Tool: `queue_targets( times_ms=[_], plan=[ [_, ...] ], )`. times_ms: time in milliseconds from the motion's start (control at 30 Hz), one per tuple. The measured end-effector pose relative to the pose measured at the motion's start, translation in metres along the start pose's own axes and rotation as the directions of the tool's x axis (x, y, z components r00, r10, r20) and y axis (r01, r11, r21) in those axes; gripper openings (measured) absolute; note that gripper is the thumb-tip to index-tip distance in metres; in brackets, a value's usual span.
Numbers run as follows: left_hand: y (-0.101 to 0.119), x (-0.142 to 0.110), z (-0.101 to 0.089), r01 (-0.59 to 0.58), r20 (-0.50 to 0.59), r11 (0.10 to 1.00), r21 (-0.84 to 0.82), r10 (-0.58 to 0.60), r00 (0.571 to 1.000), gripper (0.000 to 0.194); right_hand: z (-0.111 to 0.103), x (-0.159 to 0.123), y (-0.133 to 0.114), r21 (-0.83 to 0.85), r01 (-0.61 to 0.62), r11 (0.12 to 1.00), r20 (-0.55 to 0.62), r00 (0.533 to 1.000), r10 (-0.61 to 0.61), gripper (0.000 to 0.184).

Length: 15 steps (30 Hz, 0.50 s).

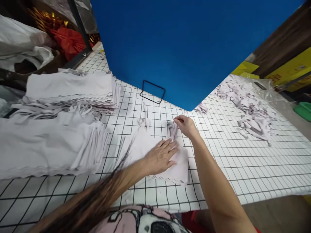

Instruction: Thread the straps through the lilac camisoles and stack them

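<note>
A pale pinkish-grey camisole [145, 142] with thin straps lies flat on the gridded white tablecloth in front of me. My left hand [161, 156] rests on it with the fingers stretched out, pressing the cloth. Just above the garment's top right edge, my right hand [185, 124] pinches the end of a strap [173, 129] between thumb and fingertips. The strap loop runs down from there toward my left fingers. Part of the garment is hidden under my left hand and forearm. Long hair hangs across the left forearm.
Two thick stacks of similar garments, a front stack [43, 145] and a back stack [70, 85], stand at left. Loose crumpled cloth pieces [247, 100] lie at right. A large blue panel [184, 48] covers the far middle, with a thin black rectangular outline [157, 86] at its lower edge.
</note>
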<state>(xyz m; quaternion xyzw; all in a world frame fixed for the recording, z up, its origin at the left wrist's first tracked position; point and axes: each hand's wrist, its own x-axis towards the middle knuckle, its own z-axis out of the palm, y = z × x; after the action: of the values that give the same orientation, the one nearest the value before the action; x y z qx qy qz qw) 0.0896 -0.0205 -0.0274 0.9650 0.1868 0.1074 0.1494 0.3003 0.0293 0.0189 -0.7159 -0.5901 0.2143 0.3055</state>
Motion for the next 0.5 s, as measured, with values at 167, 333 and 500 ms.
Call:
queue_targets(
  times_ms=[167,333,500],
  plan=[
    [-0.03,-0.034,-0.035,0.125,-0.147,0.991,0.037,-0.118,0.982,0.042,0.046,0.008,-0.059,0.121,0.007,0.993,0.18,0.983,-0.029,0.038],
    [-0.057,-0.059,-0.03,0.28,-0.175,0.954,0.105,-0.26,0.95,0.054,0.094,0.059,-0.075,0.048,-0.16,0.986,0.121,0.981,0.153,0.043],
    [-0.061,-0.063,-0.017,0.281,-0.197,0.95,0.137,-0.252,0.947,0.059,0.133,0.094,-0.084,-0.018,-0.177,0.984,0.124,0.976,0.178,0.029]
  ],
)
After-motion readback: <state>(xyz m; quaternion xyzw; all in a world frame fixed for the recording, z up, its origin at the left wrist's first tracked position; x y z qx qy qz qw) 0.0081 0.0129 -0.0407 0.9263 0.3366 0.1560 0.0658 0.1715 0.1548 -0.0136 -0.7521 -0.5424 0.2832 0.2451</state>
